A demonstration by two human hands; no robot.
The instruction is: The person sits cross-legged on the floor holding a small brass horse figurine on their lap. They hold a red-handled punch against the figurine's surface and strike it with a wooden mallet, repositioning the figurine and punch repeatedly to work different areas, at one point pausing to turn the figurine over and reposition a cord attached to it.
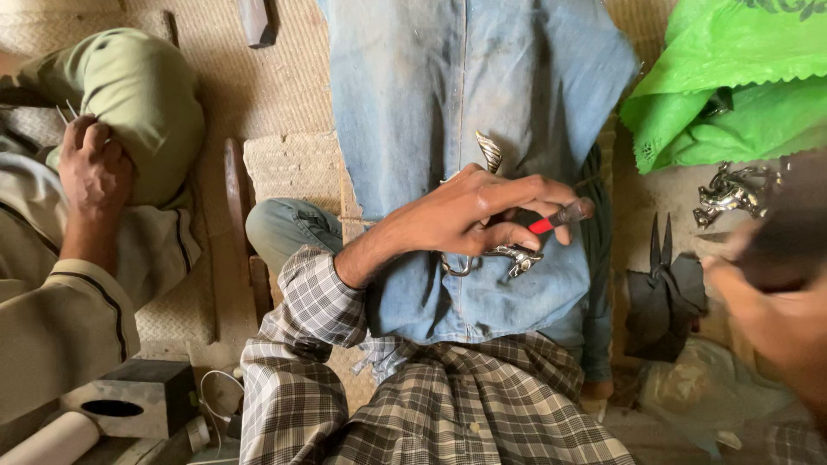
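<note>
The left hand (469, 211) pinches a red-handled tool (560, 217) over a silver figurine (504, 254) (on denim cloth (482, 86)); the right hand (767, 301), at three o'clock, is blurred, so I cannot tell its state.

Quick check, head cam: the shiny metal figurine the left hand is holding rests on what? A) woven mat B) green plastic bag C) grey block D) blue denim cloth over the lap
D: the left hand holds the silver figurine against the blue denim cloth spread over the lap; the green bag lies apart at upper right.

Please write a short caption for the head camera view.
Left hand holds a red-handled tool and metal figurine over denim cloth; right hand blurred.
</note>
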